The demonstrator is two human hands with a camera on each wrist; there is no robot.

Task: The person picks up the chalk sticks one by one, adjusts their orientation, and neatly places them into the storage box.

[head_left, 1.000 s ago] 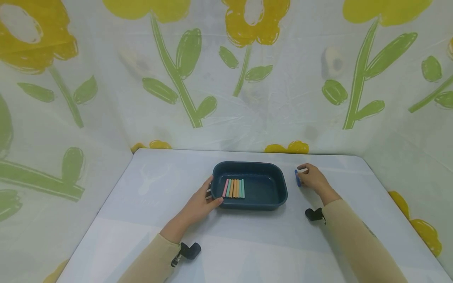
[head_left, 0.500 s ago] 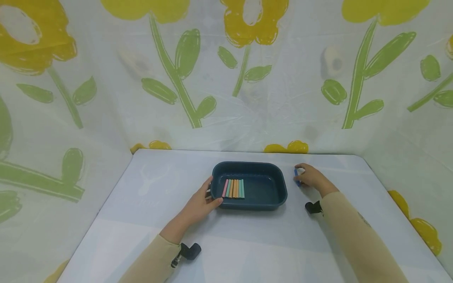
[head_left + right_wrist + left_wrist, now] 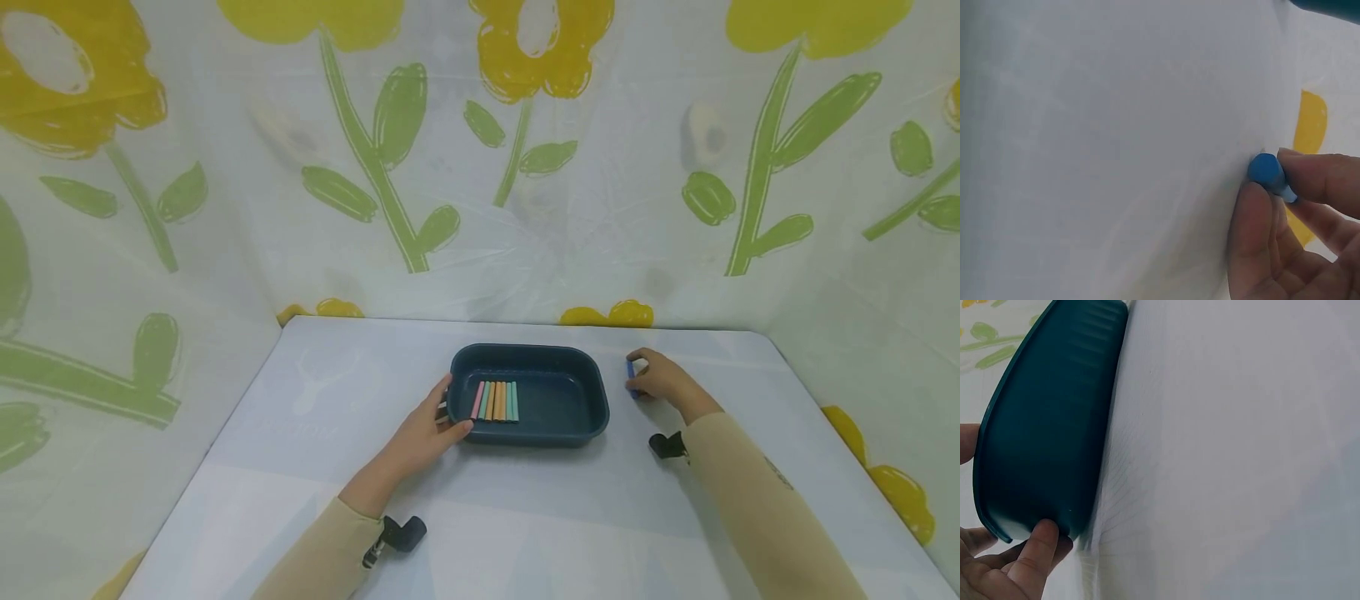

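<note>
A dark teal tray (image 3: 564, 402) stands on the white table. Its left half holds a row of several pastel chalk sticks (image 3: 498, 402) in pink, green and orange. My left hand (image 3: 417, 435) grips the tray's left end, thumb at the front corner and fingers along the side. In the left wrist view its fingertips press against the outer tray wall (image 3: 1054, 425). To the right of the tray, my right hand (image 3: 663, 382) pinches a short blue stick (image 3: 1265, 170) between thumb and fingers, close to the table. The stick's far end looks paler in the right wrist view.
The white tabletop (image 3: 525, 525) reaches to a curtain (image 3: 615, 208) printed with yellow flowers and green leaves at the back and sides. Each wrist carries a small black camera, such as the left one (image 3: 405, 533).
My right hand's fingers have closed in on the blue stick from just beside it, with the thumb now over its lower part. The left hand, tray and chalk have stayed put.
</note>
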